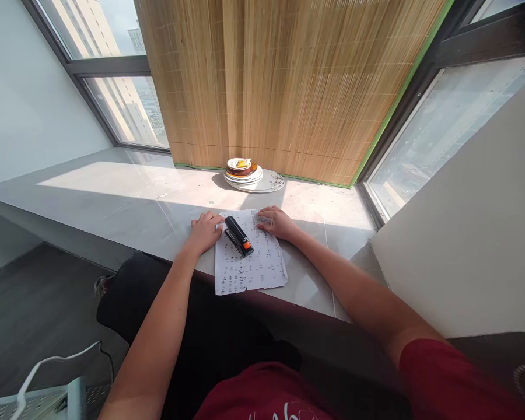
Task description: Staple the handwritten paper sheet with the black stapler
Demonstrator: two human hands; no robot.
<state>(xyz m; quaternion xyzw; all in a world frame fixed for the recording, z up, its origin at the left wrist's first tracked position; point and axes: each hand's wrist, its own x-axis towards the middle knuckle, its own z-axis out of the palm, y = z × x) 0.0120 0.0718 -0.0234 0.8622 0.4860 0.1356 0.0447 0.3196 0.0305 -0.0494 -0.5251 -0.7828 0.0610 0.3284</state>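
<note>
A sheet of white paper (262, 274) with rows of handwriting lies on the pale tiled ledge, its near edge reaching past the ledge's front. On top of the paper rests a black stapler (238, 236) with an orange patch at its near end. My left hand (206, 231) lies at the paper's left edge, fingers apart, beside the stapler and not around it. On the right side of the sheet, my right hand (275, 223) rests with its fingers spread over the upper right part of the paper. Neither hand holds anything.
Stacked plates (244, 175) stand at the back of the ledge (114, 198), with a flat oval plate (271, 181) beneath and beside them. Behind hangs a bamboo blind (280, 87) between dark window frames. A light-coloured perforated object with a white cable is at the lower left.
</note>
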